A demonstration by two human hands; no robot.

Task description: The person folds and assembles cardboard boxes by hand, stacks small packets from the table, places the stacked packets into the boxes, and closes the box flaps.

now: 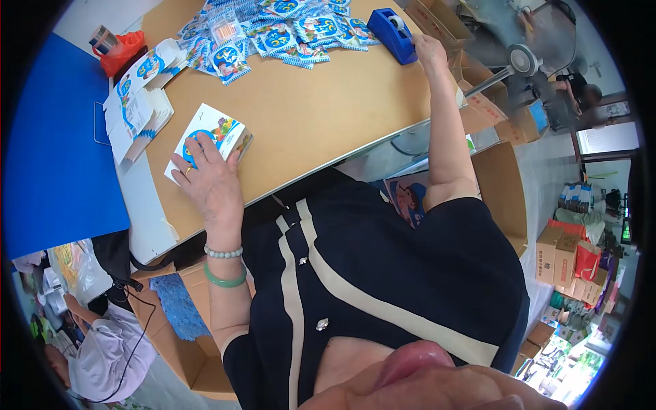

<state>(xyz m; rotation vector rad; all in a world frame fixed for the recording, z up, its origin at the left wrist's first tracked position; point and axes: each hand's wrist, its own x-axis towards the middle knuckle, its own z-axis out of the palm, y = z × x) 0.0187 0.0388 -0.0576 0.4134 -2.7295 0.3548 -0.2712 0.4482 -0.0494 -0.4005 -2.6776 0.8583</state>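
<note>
Under my left hand [208,178] is a small white carton [222,124] with a blue logo and fruit pictures, lying on the tan tabletop. My fingers spread over its printed face and my thumb sits at its side edge, holding it. At the far right of the table, my right hand [430,55] reaches to the end of a blue tape dispenser [393,34]. Its fingers are bent together there; whatever they pinch is too small to make out. A roll of tape sits in the dispenser.
A heap of blue-and-white packets [294,34] covers the table's far side. Flattened printed cartons [140,113] are stacked at the left, near a red plastic bag [125,53]. Cardboard boxes [488,109] stand right of the table. Another person [113,348] is at lower left.
</note>
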